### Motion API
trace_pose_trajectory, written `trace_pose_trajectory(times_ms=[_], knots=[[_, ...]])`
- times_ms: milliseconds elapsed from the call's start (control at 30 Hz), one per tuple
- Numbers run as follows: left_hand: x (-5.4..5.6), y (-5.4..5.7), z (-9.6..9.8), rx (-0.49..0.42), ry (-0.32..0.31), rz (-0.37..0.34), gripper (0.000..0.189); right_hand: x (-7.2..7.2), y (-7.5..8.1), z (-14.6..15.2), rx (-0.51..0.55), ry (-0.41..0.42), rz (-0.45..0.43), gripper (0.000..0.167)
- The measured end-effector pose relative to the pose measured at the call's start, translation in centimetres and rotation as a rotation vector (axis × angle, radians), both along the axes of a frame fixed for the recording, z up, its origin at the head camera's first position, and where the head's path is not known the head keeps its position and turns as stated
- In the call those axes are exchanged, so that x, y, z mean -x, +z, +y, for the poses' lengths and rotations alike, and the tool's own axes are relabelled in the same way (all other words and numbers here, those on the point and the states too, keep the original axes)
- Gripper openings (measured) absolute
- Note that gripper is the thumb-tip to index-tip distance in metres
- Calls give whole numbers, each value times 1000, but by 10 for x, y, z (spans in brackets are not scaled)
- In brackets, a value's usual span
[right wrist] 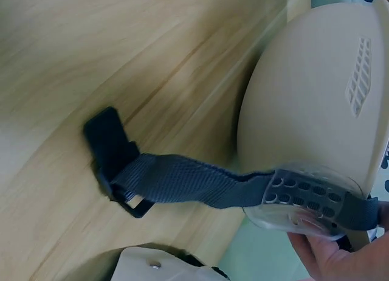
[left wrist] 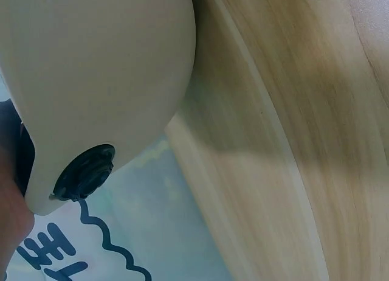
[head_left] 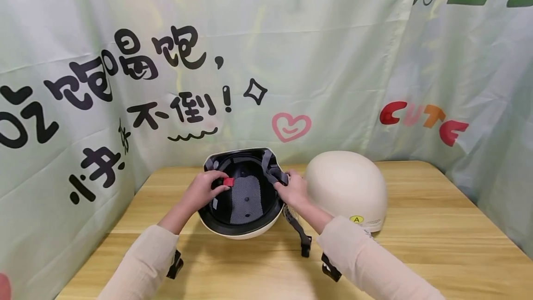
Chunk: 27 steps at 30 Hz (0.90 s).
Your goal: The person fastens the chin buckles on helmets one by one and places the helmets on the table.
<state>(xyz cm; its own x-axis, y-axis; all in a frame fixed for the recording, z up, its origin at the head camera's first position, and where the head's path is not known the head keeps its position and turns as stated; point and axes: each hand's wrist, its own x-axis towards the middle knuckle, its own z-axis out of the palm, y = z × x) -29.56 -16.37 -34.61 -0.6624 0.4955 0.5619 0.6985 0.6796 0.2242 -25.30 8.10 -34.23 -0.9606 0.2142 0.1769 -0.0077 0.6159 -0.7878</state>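
Note:
A cream helmet (head_left: 246, 198) lies upturned on the table in the head view, its black lining facing me. At its left side my left hand (head_left: 205, 186) pinches a strap end with a red buckle tab (head_left: 228, 182). My right hand (head_left: 294, 190) grips the grey strap (head_left: 270, 170) at the right rim. From there a strap end with a black buckle (head_left: 306, 246) hangs down to the table. The right wrist view shows a clear perforated chin pad (right wrist: 304, 199) on this strap, beside the right fingers (right wrist: 325, 250). The left wrist view mostly shows the outer shell (left wrist: 109, 62).
A second cream helmet (head_left: 347, 189) stands dome up, close to the right hand. Black buckle pieces (head_left: 331, 270) show beside both sleeves. The wooden table (head_left: 433, 226) meets a printed cloth (head_left: 333, 59) behind and at the sides.

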Motion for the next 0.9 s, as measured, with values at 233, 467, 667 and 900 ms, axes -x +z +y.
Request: trace_pose_trajectory(times_ms=[233,467,667,900], knots=[[1,-1,1,52,7,-3,21,-4,-6,10,79,137,27,46],[3,-2,1,72,17,5,21,-23,-16,28,119,257,75,57],[3,-2,1,65,25,19,22,-40,-37,42,138,280,170,48],[1,-2,1,58,40,17,20,-62,-66,53,56,287,259,38]])
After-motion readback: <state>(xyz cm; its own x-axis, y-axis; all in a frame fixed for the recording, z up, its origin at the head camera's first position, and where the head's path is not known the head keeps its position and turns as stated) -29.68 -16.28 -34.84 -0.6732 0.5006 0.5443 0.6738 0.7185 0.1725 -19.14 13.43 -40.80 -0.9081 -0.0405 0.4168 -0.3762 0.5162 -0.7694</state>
